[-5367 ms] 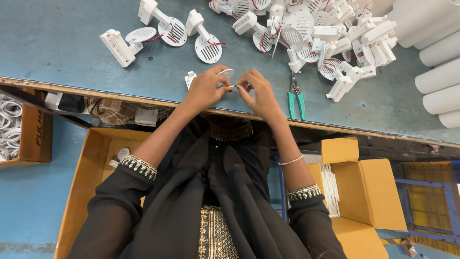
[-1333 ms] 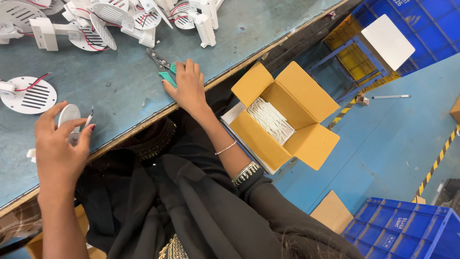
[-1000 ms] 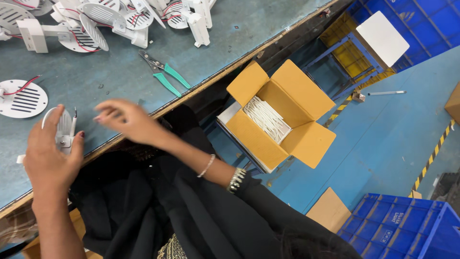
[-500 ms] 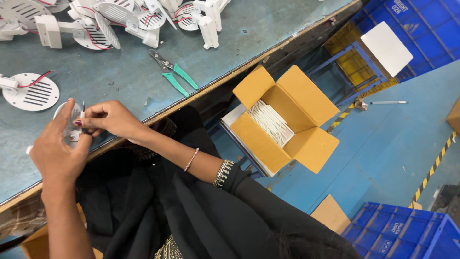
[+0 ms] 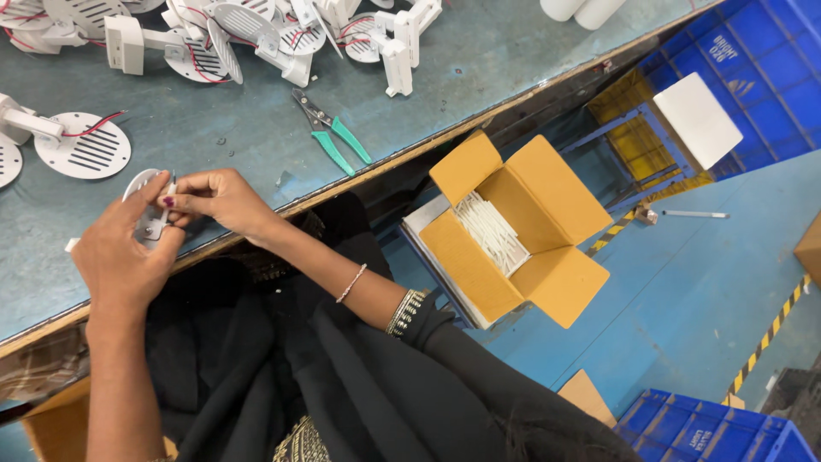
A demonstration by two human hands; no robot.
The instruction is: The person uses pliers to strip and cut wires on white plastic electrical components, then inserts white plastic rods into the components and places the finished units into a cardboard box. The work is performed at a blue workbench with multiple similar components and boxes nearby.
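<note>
A small white slotted disc [image 5: 144, 204] sits over the bench [image 5: 479, 60] edge, gripped by the left hand [image 5: 120, 257], whose fingers clamp its rim. The right hand [image 5: 218, 198] pinches a thin white pin [image 5: 170, 190] against it, seemingly mid-insertion; seating it needs steady alignment. Green-handled pliers [image 5: 329, 133] lie nearby.

there is only the one view, worn on the person's head and looking steeply down, tilted so the table edge [image 5: 359, 175] runs aslant from lower left to upper right. it sits close over the left hand [image 5: 120, 257] and right hand [image 5: 218, 198] at the near left, with the work table far and left. the floor [image 5: 701, 282] and an open cardboard box [image 5: 513, 227] fill the right.
</note>
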